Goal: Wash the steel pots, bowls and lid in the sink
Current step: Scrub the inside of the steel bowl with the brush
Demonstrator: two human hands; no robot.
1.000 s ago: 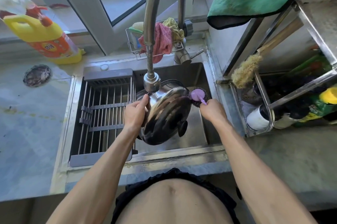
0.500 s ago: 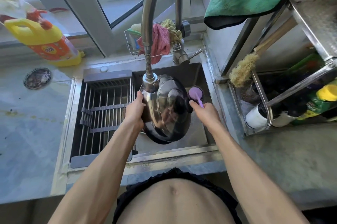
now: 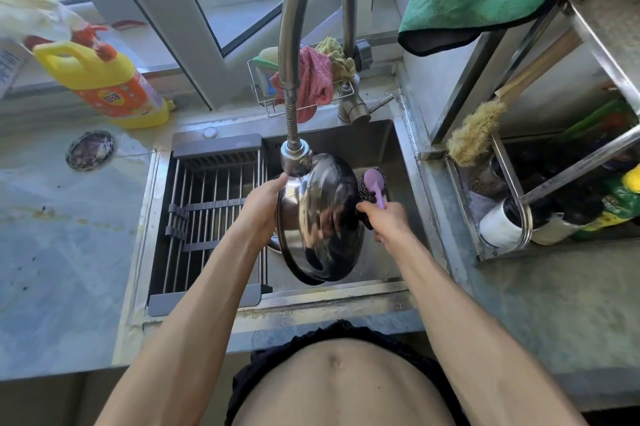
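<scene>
A steel sink [image 3: 388,145] sits under a window, with a drain rack [image 3: 211,214] across its left half. The left hand [image 3: 265,209] grips the rim of the lid [image 3: 320,217], holding it on edge above the basin, just under the tap head [image 3: 295,158]. The right hand [image 3: 386,219] has its fingers curled round the purple handle of a wire scrubber [image 3: 373,183], whose pad sits by the lid's right edge. Whether water is running cannot be told. To scrub well, the person should likely keep the lid braced at the rim, work the pad round the dome and knob, and turn the lid between strokes.
</scene>
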